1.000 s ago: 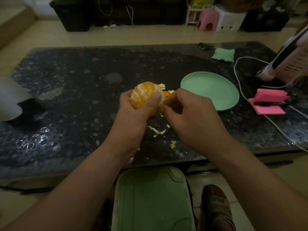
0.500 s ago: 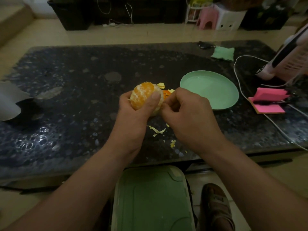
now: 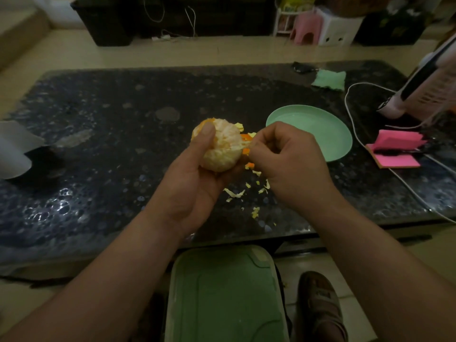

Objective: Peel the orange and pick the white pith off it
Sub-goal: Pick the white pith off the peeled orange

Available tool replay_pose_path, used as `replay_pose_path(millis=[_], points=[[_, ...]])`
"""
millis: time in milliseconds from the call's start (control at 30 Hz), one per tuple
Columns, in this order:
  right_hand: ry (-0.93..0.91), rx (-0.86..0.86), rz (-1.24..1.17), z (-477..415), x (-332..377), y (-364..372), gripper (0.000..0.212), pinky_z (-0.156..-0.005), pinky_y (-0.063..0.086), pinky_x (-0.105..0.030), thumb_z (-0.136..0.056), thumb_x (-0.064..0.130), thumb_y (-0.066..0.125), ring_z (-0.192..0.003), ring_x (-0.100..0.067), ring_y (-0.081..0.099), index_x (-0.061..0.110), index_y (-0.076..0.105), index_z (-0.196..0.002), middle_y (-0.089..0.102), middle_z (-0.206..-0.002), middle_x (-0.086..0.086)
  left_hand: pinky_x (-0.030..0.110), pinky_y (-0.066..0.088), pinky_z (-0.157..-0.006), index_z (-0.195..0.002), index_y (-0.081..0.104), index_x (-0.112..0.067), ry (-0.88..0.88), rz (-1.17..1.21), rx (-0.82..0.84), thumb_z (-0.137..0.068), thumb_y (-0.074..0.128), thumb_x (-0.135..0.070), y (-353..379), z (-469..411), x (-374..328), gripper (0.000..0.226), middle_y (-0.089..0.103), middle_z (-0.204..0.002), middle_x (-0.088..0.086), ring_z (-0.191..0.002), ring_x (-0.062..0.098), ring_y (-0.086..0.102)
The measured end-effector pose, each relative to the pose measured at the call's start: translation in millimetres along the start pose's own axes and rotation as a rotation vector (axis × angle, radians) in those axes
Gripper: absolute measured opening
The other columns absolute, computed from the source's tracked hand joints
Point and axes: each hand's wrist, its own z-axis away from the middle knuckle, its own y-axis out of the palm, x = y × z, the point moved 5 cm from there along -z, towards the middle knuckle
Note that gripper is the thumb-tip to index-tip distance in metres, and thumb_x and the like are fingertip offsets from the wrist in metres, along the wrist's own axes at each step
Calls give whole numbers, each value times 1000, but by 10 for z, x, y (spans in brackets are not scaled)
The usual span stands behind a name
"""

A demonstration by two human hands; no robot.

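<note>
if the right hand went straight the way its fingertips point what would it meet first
Most likely the round, mostly peeled pale orange gripped in the left hand: the right hand aims fingertips, pinching pith, leftward at its side, nearly touching.

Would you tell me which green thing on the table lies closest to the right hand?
The round green plate, just beyond the right hand; the green cloth lies at the far edge.

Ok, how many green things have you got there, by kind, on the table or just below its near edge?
Plate, on the table: 1
Cloth, on the table's far side: 1
Plastic bin, below the table's near edge: 1
Total: 3
</note>
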Motion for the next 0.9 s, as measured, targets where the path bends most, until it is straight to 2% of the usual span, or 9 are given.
replay_pose_path(millis=[100,200,267,400,533,600,700,833,900], points=[[3,-12,8,-22,-26,-22,12,-56,49,-20,-94,16,70,-58,-3,57,18,70,-82,66,-66,7,28,62,-76,-143,60,-6,-13,42,0,-99,61,-47,-12,3,-17,60,73,-127,16,-99,24,72],[25,-16,0,-45,-62,-47,13,-66,61,-44,-96,19,69,-69,-22,68,20,70,-84,70,-73,-1,27,62,-72,-148,57,-4,-30,92,15,-100,59,-51,-36,-1,-25,67,71,-122,19,-92,25,70],[49,13,-33,-44,-69,-49,14,-69,61,-52,-101,21,64,-76,-29,70,19,71,-88,73,-79,-6,26,62,-71,-146,58,-3,-35,100,24,-102,56,-51,-42,-10,-29,65,71,-118,18,-90,25,69],[36,107,-61,26,18,31,28,-65,55,-37,-109,31,53,-74,-20,68,17,70,-92,73,-81,-2,26,61,-71,-146,59,-5,-21,67,-1,-101,57,-49,-39,-16,-47,64,72,-123,17,-93,23,68],[-54,141,63,71,90,94,31,-56,42,-19,-104,44,60,-62,-6,55,18,66,-89,65,-71,2,27,60,-77,-130,67,-15,3,-11,-8,-100,55,-46,-6,6,-64,45,77,-119,7,-99,17,73],[-78,159,97,61,88,103,21,-55,43,-19,-104,38,64,-62,-7,55,21,65,-91,65,-72,4,29,58,-81,-128,67,-17,13,-48,-7,-97,55,-45,7,12,-66,43,77,-118,6,-101,17,73],[-100,196,83,64,76,115,16,-54,41,-19,-105,28,63,-61,-7,53,22,62,-90,63,-72,8,27,59,-78,-134,64,-13,27,-61,-19,-96,58,-44,9,16,-73,49,76,-124,10,-103,19,72],[-128,173,20,65,74,137,17,-53,40,-23,-102,18,65,-58,-5,48,14,62,-86,58,-67,3,36,62,-92,-138,63,-9,33,-40,3,-99,60,-44,-1,17,-31,52,72,-135,17,-121,30,71],[-143,132,-5,62,73,120,18,-53,39,-20,-98,13,68,-58,-4,47,12,62,-82,55,-64,8,34,62,-84,-136,64,-11,22,-13,5,-104,56,-44,-4,11,-7,46,73,-127,14,-109,28,73]])
